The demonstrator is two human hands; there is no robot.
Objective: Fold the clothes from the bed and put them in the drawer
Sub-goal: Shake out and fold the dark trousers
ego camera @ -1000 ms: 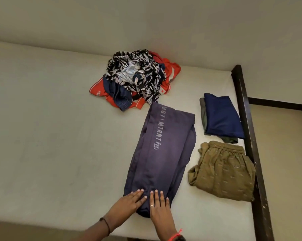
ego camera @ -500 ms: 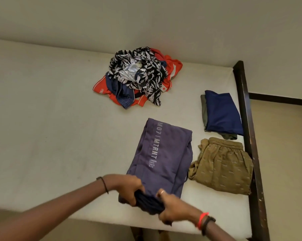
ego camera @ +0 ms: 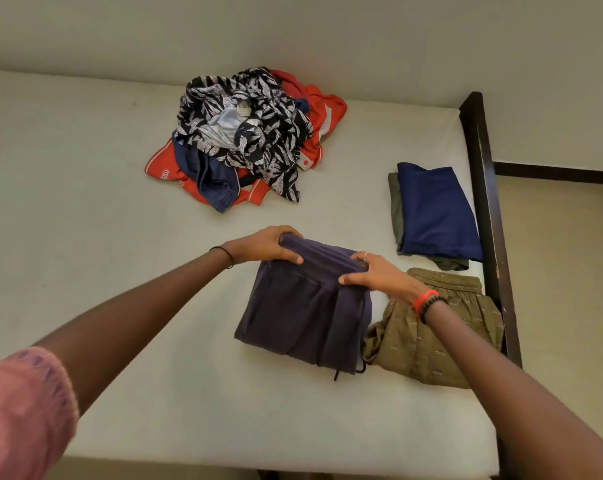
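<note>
Purple-grey trousers (ego camera: 300, 313) lie folded in half on the white bed (ego camera: 85, 237), a drawstring dangling at the near edge. My left hand (ego camera: 265, 245) grips the far left corner of the fold. My right hand (ego camera: 376, 275) grips the far right corner, thumb on top. A heap of unfolded clothes (ego camera: 248, 133), black-and-white leaf print over red and navy pieces, sits farther back on the bed.
A folded navy garment (ego camera: 435, 209) on a grey one lies at the right, by the dark wooden bed frame (ego camera: 487, 202). Folded olive patterned shorts (ego camera: 431, 337) touch the trousers' right side. The wall runs behind the bed.
Both hands gripped the trousers' near end and carried it away from me onto the far end, folding them in half. The printed lettering is now hidden.
</note>
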